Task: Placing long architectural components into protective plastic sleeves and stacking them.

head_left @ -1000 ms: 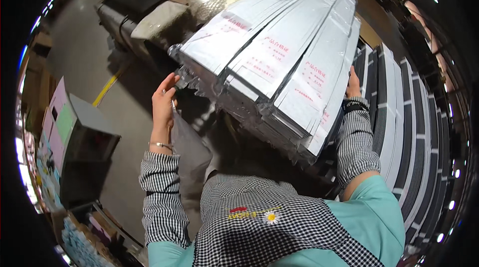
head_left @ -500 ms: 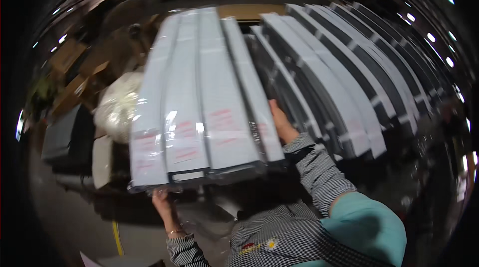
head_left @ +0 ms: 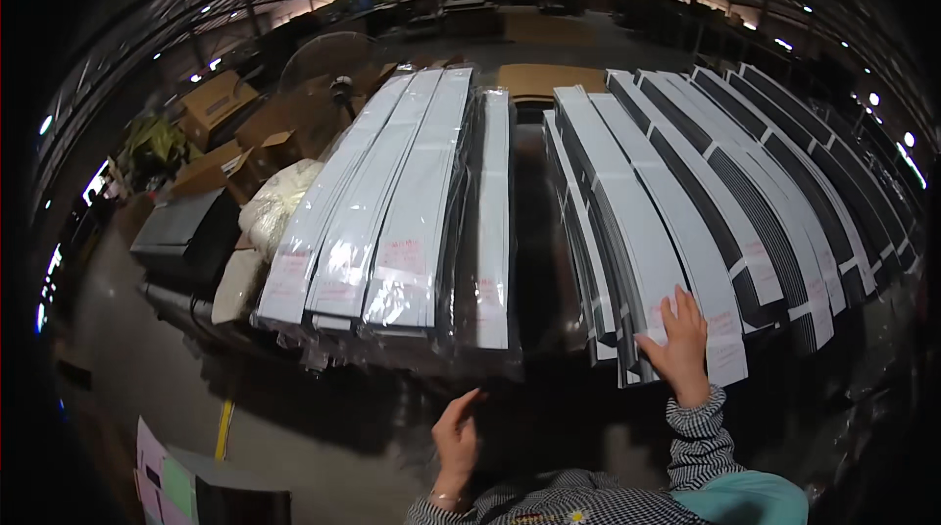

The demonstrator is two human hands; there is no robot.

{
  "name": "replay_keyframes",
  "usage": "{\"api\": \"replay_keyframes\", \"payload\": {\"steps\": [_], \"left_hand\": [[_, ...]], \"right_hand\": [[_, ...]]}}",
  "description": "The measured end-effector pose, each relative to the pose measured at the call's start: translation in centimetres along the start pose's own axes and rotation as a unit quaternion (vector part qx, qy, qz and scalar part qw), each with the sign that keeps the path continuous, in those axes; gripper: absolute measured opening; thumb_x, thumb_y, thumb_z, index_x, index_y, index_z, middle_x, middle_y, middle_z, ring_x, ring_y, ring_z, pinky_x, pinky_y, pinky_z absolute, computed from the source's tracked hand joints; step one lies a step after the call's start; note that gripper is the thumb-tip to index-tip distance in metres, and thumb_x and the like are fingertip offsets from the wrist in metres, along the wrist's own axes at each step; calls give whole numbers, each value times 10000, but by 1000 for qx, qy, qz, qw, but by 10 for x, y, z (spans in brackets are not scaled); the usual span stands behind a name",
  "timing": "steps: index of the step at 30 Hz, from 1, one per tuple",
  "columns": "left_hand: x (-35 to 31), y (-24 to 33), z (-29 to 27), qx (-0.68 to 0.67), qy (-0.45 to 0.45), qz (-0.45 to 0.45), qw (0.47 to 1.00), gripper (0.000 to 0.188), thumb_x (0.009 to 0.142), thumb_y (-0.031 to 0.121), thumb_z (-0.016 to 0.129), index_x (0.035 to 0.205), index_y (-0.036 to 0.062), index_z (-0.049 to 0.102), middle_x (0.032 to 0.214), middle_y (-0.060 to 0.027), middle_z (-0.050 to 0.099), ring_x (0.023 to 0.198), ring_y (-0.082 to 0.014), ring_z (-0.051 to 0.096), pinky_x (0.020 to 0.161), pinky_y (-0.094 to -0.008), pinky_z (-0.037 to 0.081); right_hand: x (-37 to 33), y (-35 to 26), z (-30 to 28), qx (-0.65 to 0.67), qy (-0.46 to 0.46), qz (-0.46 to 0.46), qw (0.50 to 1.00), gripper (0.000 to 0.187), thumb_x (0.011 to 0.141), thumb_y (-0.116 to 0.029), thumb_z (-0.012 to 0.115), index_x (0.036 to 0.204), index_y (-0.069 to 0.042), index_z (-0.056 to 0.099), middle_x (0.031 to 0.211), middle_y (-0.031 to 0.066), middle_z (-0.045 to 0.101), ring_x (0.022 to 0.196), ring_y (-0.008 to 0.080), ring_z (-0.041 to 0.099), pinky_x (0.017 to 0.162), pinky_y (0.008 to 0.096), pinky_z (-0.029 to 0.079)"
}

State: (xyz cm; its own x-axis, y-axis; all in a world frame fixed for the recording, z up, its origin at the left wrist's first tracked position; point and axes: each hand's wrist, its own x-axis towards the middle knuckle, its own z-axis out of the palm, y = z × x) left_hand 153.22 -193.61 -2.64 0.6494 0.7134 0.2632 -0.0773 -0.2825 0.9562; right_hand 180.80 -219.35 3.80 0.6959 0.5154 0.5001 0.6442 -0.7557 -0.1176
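My right hand [head_left: 680, 347] is open, fingers spread, at the near end of a long bundle of white-topped dark strips [head_left: 676, 231] in the right-hand group. It touches or hovers just over the white top; I cannot tell which. In front of my body hangs my left hand [head_left: 457, 439], holding nothing, its fingers loosely stretched and partly overlapping. Beyond it lies a stack of long white bundles in clear plastic wrap [head_left: 392, 201], with red print at the near ends. A narrower wrapped bundle [head_left: 492, 221] lies at that stack's right side.
A dark gap separates the wrapped stack from the right-hand bundles. At left are a white plastic-wrapped roll [head_left: 279, 206], a grey box [head_left: 186, 228], cardboard boxes [head_left: 218, 105] and a fan [head_left: 328, 64]. Coloured papers [head_left: 162, 476] show at lower left, beside a yellow floor line [head_left: 225, 429].
Both hands have come off the wrapped bundles. My right hand has moved right to the unwrapped ones, and my left hand has drawn back toward my body. The view has tilted up.
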Motion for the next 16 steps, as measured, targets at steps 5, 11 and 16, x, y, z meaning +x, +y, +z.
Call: {"api": "replay_keyframes", "payload": {"steps": [5,11,16], "left_hand": [[2,84,77,-160,-135,-58,976,461,927,-67,524,1383,-2,511,1208,-153,679,967,-136,666,882,-263,503],[-2,151,92,-176,-124,50,975,450,902,-47,594,1347,-3,547,1169,-124,688,629,13,483,548,-151,389],[-37,182,39,-308,-225,-53,923,456,934,81,615,1378,14,532,1149,-112,692,624,11,485,547,-143,379]], "right_hand": [[-6,-24,-14,29,-102,94,990,846,749,-346,770,1466,-48,433,1597,234,225,1457,445,212,1028,625,325],[-54,-15,-96,80,-68,63,992,702,787,-295,704,1409,-44,500,1552,183,347,1436,459,242,1033,620,314],[-127,-65,-117,273,-142,-139,941,864,768,-392,779,1477,-44,428,1565,193,343,1512,416,123,1151,595,153]]}}
